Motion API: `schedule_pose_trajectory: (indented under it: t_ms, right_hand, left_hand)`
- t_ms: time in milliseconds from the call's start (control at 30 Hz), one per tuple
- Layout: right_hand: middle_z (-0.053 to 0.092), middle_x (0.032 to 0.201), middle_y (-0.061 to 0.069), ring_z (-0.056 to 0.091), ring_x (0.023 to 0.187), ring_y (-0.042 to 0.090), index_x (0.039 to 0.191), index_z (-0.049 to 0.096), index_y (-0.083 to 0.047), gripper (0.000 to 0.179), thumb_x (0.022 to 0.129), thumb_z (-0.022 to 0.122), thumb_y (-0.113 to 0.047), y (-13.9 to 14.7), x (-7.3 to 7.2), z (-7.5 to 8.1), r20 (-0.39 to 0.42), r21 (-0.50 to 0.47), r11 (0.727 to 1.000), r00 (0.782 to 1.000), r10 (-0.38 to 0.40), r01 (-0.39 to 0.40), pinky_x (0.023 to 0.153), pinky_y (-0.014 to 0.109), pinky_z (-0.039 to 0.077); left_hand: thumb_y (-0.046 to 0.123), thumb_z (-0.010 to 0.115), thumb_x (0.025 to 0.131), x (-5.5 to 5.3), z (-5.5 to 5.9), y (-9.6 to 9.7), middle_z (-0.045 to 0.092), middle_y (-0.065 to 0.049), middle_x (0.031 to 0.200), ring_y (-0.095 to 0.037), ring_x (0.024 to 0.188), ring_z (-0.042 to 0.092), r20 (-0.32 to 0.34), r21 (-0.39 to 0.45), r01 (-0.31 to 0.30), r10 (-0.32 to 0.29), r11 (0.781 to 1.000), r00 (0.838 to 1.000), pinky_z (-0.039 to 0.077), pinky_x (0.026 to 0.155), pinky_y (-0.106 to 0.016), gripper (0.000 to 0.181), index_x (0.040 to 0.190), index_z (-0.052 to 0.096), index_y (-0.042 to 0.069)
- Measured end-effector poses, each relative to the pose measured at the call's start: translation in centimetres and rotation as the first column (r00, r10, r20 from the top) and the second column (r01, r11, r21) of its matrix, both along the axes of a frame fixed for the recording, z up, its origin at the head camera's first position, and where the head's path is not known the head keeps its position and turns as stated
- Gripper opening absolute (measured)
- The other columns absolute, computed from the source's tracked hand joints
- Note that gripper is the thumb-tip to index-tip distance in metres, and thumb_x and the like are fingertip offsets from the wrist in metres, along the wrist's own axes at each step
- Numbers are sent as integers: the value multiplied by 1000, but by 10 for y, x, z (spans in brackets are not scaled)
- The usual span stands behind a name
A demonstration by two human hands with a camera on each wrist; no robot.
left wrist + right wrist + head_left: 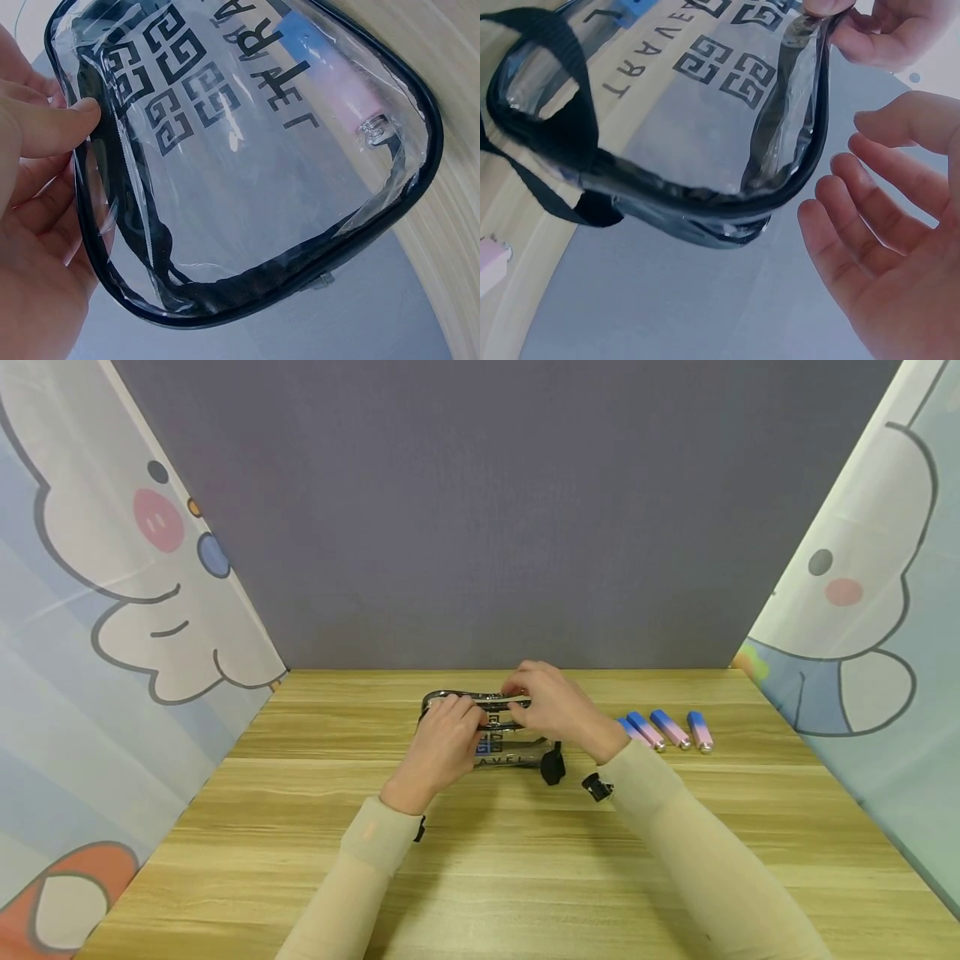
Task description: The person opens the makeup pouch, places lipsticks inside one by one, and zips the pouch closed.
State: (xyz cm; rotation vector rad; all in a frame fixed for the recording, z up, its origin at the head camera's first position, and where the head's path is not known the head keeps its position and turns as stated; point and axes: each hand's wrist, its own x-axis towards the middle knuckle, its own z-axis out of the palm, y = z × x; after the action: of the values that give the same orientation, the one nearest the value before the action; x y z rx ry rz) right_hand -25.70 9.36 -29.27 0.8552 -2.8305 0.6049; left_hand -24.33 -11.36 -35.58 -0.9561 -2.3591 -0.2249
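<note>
A clear plastic zip pouch [525, 748] with black piping and printed black letters stands on the table in front of me. My left hand [444, 739] pinches its top edge, the thumb showing on the near face in the left wrist view. Inside the pouch lies a blue-and-pink tube [337, 79] with a silvery end. My right hand [555, 706] is at the pouch's upper right; in the right wrist view its loosely bent fingers [866, 217] are apart from the edge and hold nothing. A black strap loop [570, 82] hangs at the pouch's right end.
Several blue-and-pink tubes [671, 729] lie in a row on the wooden table [495, 877], to the right of the pouch. A grey panel [510, 527] rises behind the table. Cartoon-printed cloths [60, 710] flank both sides.
</note>
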Motion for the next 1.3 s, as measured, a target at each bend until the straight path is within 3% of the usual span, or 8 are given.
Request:
schedule_pose_trajectory:
  t_ms: [333,700,1300]
  right_hand:
    - [65,111,13,61,101,28,115,73,-2,24,95,69,-13,11,0,1,-4,7,1000,1000,-5,5,86,44,53]
    - [66,108,8,62,99,28,116,73,-2,25,94,67,-13,27,-4,-1,-54,23,998,997,-56,58,85,46,52]
    - [67,111,12,61,100,31,117,72,1,28,93,65,-13,54,-14,-11,22,-29,990,990,-136,137,83,47,53]
  left_hand:
    - [3,81,84,0,1,0,65,-6,96,-25,88,57,7,6,3,-3,1000,1000,46,80,-39,18,98,69,7]
    - [2,80,84,0,0,0,65,-6,96,-25,89,57,0,12,7,-7,1000,1000,46,80,-39,18,98,69,6]
    - [3,81,84,2,1,0,66,-5,97,-24,89,58,6,5,-5,5,1000,1000,47,81,-37,19,99,70,7]
